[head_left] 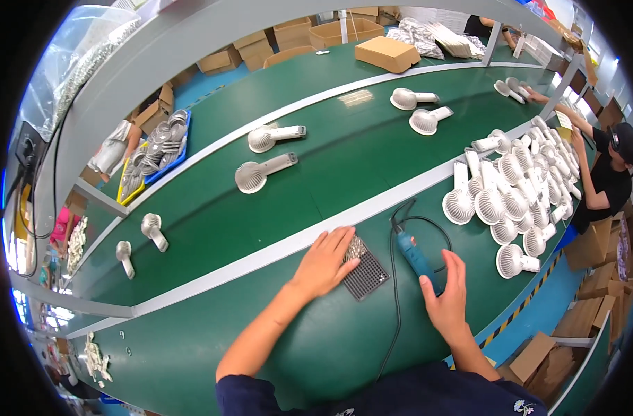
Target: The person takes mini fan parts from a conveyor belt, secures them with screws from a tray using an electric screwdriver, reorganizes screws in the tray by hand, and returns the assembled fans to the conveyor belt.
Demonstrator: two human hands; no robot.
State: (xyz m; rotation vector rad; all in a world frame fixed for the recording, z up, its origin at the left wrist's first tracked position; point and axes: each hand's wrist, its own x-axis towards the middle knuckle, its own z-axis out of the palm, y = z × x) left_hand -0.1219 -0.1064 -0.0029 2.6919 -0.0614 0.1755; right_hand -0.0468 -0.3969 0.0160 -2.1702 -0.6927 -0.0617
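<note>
The left hand [325,262] lies flat, fingers spread, on the near-left edge of a small black perforated screw tray [363,273] on the green desk [316,347]; its grip is apart, pressing rather than clasping. The right hand [447,295] lies against the near end of a blue electric screwdriver [415,255], which rests on the desk just right of the tray, its black cord [394,305] trailing toward the body. I cannot tell whether that grip is closed on the tool or merely resting against it.

To do this well, I judge the tray should be kept steady under the left palm, so the small metal parts at its far corner stay put, and the tool grasped around its barrel with the cord clear of the tray.

Counts: one tray, one screwdriver. On the conveyor belt [330,166] beyond the pale rail, six white handheld fans lie apart in pairs, and another person's hand reaches for two more at the far right. To the right, a heap of fans [517,194] is too tangled to count.
</note>
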